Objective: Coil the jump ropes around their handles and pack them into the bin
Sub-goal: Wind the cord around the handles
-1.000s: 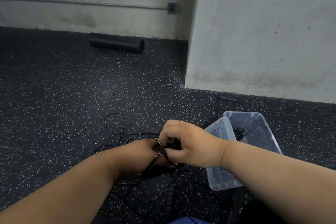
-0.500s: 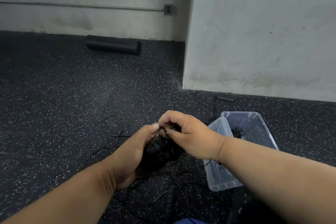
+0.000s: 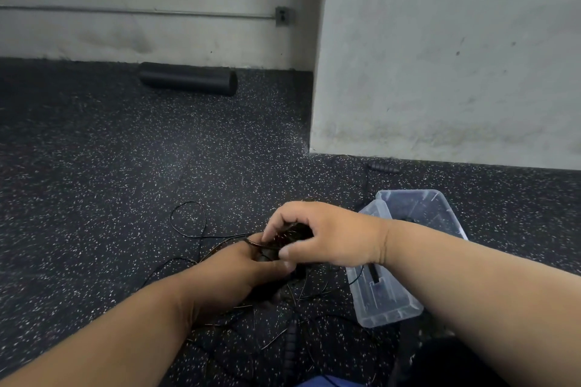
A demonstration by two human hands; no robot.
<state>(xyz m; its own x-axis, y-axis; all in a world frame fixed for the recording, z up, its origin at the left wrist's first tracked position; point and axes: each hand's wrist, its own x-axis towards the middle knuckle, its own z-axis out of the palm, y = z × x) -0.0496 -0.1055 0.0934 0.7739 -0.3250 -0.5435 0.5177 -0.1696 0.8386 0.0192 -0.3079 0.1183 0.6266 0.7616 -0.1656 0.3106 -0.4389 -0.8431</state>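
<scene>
My left hand (image 3: 242, 276) grips the black jump rope handles (image 3: 267, 287) low in the middle of the view, mostly hidden by its fingers. Just above it, my right hand (image 3: 327, 236) pinches the thin black rope (image 3: 188, 229) and holds a turn of it over the handles. The loose part of that rope loops away to the left on the floor. A clear plastic bin (image 3: 440, 217) stands to the right behind my right wrist, with its lid (image 3: 386, 305) leaning against its near side. Something black lies inside the bin.
Another ribbed black handle (image 3: 290, 345) and tangled rope lie on the speckled floor below my hands. A further handle (image 3: 383, 166) lies by the white wall corner (image 3: 314, 122). A black foam roller (image 3: 188, 78) rests against the far wall.
My right hand has swung from over the handles' top round to their right side, carrying the rope with it. My left hand has turned the handles and sunk slightly.
</scene>
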